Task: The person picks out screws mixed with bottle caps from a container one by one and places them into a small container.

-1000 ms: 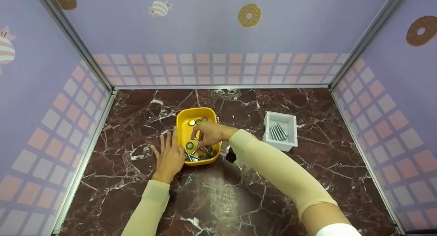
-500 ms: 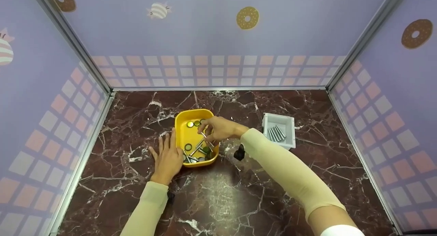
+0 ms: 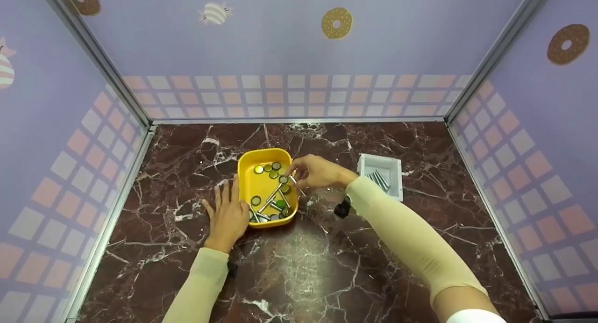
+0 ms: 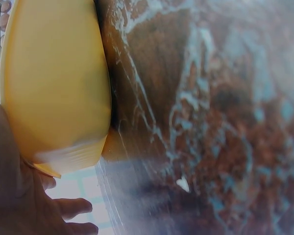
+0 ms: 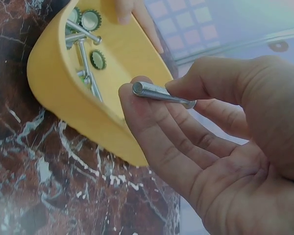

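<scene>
My right hand (image 3: 317, 172) is just over the right rim of the yellow tub (image 3: 251, 187) and pinches a silver bolt (image 5: 154, 91) between thumb and fingers. In the right wrist view its threaded end points toward the tub, with the head near the palm. My left hand (image 3: 227, 220) lies against the tub's left side, fingers extended and spread. Inside the tub are several bottle caps (image 3: 259, 169), spread from the far end to the near end. More silver bolts (image 3: 276, 192) lie crossed among the caps at the near right.
A small white box (image 3: 398, 180) stands to the right, holding several silver bolts (image 3: 379, 179); my right forearm sleeve partly covers its near side. Everything sits on a dark red marbled tabletop (image 3: 299, 271). Purple walls (image 3: 289, 42) enclose the left, right and far sides.
My right hand has risen out of the tub and moved right with the bolt pinched in its fingers, uncovering more caps. My left hand stays against the tub.
</scene>
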Tool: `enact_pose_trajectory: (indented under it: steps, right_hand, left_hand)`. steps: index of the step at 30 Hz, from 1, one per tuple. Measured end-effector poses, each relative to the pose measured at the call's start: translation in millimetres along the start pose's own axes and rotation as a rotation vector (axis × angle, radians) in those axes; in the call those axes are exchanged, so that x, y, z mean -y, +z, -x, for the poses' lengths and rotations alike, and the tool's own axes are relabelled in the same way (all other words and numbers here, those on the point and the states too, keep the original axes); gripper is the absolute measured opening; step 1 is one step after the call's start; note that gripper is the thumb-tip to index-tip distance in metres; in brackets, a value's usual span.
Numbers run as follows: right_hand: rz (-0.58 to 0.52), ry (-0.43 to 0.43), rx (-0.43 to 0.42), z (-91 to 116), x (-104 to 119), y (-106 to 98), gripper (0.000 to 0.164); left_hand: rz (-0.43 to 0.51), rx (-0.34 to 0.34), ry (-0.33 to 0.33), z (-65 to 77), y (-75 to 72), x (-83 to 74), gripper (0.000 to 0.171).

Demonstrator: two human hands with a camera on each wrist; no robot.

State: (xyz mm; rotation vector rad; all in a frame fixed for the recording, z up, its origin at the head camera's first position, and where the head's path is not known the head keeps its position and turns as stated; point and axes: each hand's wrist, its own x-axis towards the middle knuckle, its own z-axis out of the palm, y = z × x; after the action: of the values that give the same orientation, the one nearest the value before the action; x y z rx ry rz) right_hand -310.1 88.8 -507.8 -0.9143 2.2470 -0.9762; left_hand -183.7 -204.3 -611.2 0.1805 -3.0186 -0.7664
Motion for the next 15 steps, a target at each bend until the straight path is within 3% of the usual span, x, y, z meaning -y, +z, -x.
enact_pose_trajectory:
  steps: [6, 15]
  right_hand:
    - [-0.007, 0.008, -0.027, 15, -13, -10, 0.044]
    - [-0.114, 0.098, -0.091, 40, -27, -20, 0.044]
  left_hand:
    - [0.005, -0.033, 0.025, 0.0, 0.4, -0.8, 0.077]
    - [0.005, -0.022, 0.026, 0.0, -0.5, 0.1, 0.077]
